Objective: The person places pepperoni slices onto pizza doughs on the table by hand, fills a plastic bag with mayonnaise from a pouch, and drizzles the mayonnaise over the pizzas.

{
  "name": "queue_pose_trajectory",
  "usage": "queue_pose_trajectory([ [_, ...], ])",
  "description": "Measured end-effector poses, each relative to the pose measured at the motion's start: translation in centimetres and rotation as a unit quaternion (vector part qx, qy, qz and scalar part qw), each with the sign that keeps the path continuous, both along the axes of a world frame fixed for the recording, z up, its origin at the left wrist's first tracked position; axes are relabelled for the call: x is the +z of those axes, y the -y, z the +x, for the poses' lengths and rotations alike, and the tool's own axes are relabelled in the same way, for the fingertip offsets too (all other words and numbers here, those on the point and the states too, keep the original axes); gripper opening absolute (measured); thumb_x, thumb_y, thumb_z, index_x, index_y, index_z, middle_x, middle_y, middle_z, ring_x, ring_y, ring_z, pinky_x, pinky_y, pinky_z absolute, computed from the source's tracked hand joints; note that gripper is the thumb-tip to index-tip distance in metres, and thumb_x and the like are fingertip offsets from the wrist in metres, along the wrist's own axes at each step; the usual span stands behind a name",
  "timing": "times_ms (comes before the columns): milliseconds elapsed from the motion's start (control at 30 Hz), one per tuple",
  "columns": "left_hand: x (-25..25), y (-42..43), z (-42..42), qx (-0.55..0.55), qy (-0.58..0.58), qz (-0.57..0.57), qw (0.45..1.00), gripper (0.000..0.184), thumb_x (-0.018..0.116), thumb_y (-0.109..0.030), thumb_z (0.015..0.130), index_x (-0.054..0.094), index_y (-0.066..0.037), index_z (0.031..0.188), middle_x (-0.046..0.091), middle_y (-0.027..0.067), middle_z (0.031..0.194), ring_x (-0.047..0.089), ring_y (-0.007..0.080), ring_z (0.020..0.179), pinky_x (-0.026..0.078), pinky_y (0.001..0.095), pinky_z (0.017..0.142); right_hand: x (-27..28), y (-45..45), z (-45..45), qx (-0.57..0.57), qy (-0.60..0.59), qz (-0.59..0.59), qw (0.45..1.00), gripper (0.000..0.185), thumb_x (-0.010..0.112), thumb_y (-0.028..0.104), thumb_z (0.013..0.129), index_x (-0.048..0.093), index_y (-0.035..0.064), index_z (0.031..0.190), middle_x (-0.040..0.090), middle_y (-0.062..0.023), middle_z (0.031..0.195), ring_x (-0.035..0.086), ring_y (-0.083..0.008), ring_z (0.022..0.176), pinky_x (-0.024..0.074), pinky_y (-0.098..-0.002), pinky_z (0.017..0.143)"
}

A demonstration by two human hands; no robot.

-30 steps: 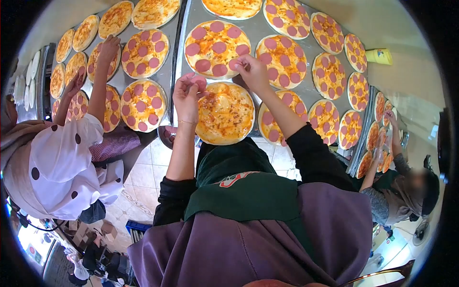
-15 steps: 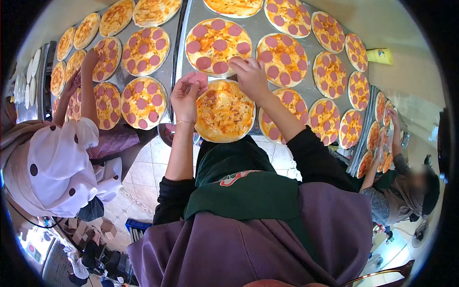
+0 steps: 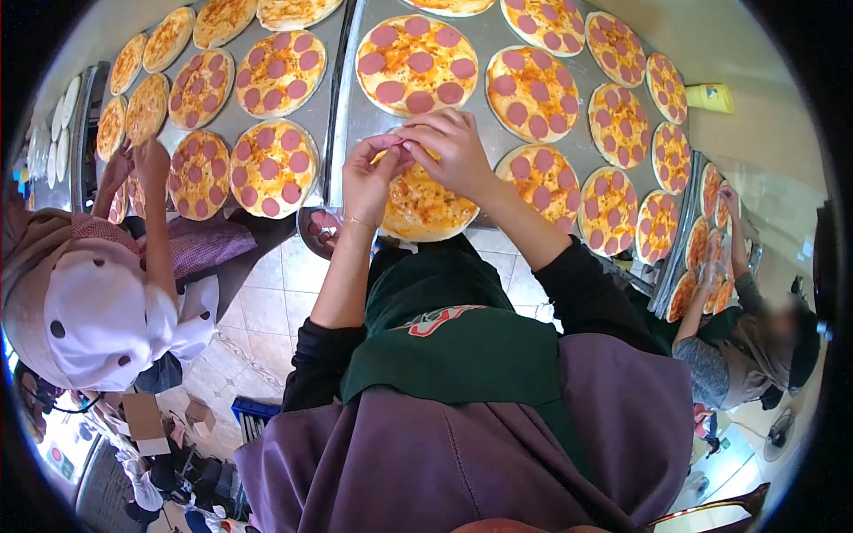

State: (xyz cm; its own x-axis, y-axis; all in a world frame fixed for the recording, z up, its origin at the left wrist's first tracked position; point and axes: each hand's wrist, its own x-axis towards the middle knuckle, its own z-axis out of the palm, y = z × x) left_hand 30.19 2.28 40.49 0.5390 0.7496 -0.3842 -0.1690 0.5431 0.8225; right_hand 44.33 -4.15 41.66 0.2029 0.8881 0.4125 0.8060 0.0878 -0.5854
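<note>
The left grip (image 3: 365, 182) and right grip (image 3: 450, 149) meet, fingers curled, any pinched slice too hidden to tell; a light touch would best spare the pizza (image 3: 431, 211) beneath.

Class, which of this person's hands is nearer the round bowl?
Left. In the view, the left hand is above and right of the bowl; the right hand is farther up and right.
</note>
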Motion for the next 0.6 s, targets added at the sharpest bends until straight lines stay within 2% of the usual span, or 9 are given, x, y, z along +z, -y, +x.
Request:
queue_pose_trajectory([
  [67, -0.1, 0.6, -0.6, -0.010, 0.007, -0.019, 1.000, 0.012, 0.051, -0.004, 0.089, 0.055, 0.002, 0.100, 0.061, 0.0114, 0.097, 0.063, 0.0197, 0.087, 0.054, 0.0323, 0.077, -0.1, 0.8, -0.6, 0.000, 0.020, 0.004, 1.000, 0.018, 0.063, 0.015, 0.076, 0.065, 0.0142, 0.094, 0.062, 0.0000, 0.097, 0.054, -0.0211, 0.094, 0.0355, -0.0363, 0.082],
  [167, -0.9, 1.1, -1.7, -0.002, 0.026, -0.069, 0.997, 0.017, 0.049, -0.006, 0.091, 0.056, 0.002, 0.104, 0.061, 0.0124, 0.100, 0.063, 0.0201, 0.088, 0.054, 0.0340, 0.079, 0.4, 2.4, -1.6, -0.007, -0.023, -0.007, 1.000, 0.013, 0.063, 0.015, 0.077, 0.066, 0.0135, 0.090, 0.063, -0.0007, 0.093, 0.055, -0.0202, 0.091, 0.0357, -0.0365, 0.083],
  [267, -1.5, 1.1, -3.2, 0.022, 0.009, -0.038, 0.999, 0.019, 0.051, -0.003, 0.089, 0.055, 0.003, 0.107, 0.061, 0.0131, 0.102, 0.063, 0.0198, 0.089, 0.054, 0.0332, 0.079, -0.1, 4.3, -2.3, -0.039, -0.085, -0.082, 0.992, 0.010, 0.063, 0.015, 0.077, 0.066, 0.0133, 0.087, 0.063, -0.0020, 0.091, 0.056, -0.0187, 0.090, 0.0359, -0.0360, 0.083],
  [333, -1.2, 1.0, -4.3, 0.055, -0.018, 0.031, 0.998, 0.021, 0.054, 0.000, 0.086, 0.056, 0.004, 0.107, 0.061, 0.0133, 0.103, 0.063, 0.0191, 0.088, 0.054, 0.0313, 0.078, -1.6, 5.4, -2.8, -0.045, -0.262, -0.140, 0.954, 0.011, 0.064, 0.017, 0.077, 0.065, 0.0131, 0.088, 0.064, -0.0040, 0.089, 0.057, -0.0191, 0.088, 0.0364, -0.0354, 0.081],
  [400, -1.1, 0.8, -5.5, 0.055, -0.037, 0.030, 0.997, 0.023, 0.055, 0.003, 0.084, 0.056, 0.005, 0.106, 0.061, 0.0130, 0.104, 0.062, 0.0177, 0.088, 0.054, 0.0283, 0.076, -2.4, 6.1, -3.4, -0.048, -0.265, -0.174, 0.947, 0.013, 0.064, 0.018, 0.077, 0.064, 0.0127, 0.089, 0.063, -0.0045, 0.087, 0.057, -0.0196, 0.088, 0.0359, -0.0363, 0.081],
  [467, -1.0, 0.8, -6.4, 0.032, -0.085, 0.037, 0.995, 0.023, 0.055, 0.004, 0.083, 0.056, 0.003, 0.107, 0.064, 0.0108, 0.098, 0.063, 0.0152, 0.081, 0.053, 0.0233, 0.067, -2.6, 6.3, -3.7, -0.050, -0.267, -0.207, 0.940, 0.015, 0.064, 0.019, 0.077, 0.064, 0.0123, 0.091, 0.063, -0.0051, 0.086, 0.056, -0.0201, 0.088, 0.0354, -0.0372, 0.080],
  [533, -1.2, 1.2, -7.0, 0.019, -0.076, 0.037, 0.996, 0.024, 0.055, 0.005, 0.083, 0.056, 0.002, 0.107, 0.064, 0.0104, 0.097, 0.063, 0.0141, 0.080, 0.052, 0.0229, 0.067, -2.4, 6.4, -4.1, -0.063, -0.022, -0.206, 0.976, 0.019, 0.064, 0.021, 0.077, 0.064, 0.0120, 0.093, 0.060, -0.0061, 0.085, 0.055, -0.0218, 0.087, 0.0341, -0.0398, 0.081],
  [600, -1.4, 1.5, -7.4, 0.004, -0.066, 0.040, 0.997, 0.024, 0.055, 0.005, 0.083, 0.057, 0.002, 0.107, 0.064, 0.0100, 0.096, 0.063, 0.0130, 0.079, 0.051, 0.0224, 0.066, -2.4, 6.3, -4.4, -0.088, 0.016, -0.179, 0.980, 0.019, 0.063, 0.021, 0.077, 0.064, 0.0123, 0.094, 0.059, -0.0066, 0.086, 0.054, -0.0224, 0.087, 0.0331, -0.0410, 0.082],
])
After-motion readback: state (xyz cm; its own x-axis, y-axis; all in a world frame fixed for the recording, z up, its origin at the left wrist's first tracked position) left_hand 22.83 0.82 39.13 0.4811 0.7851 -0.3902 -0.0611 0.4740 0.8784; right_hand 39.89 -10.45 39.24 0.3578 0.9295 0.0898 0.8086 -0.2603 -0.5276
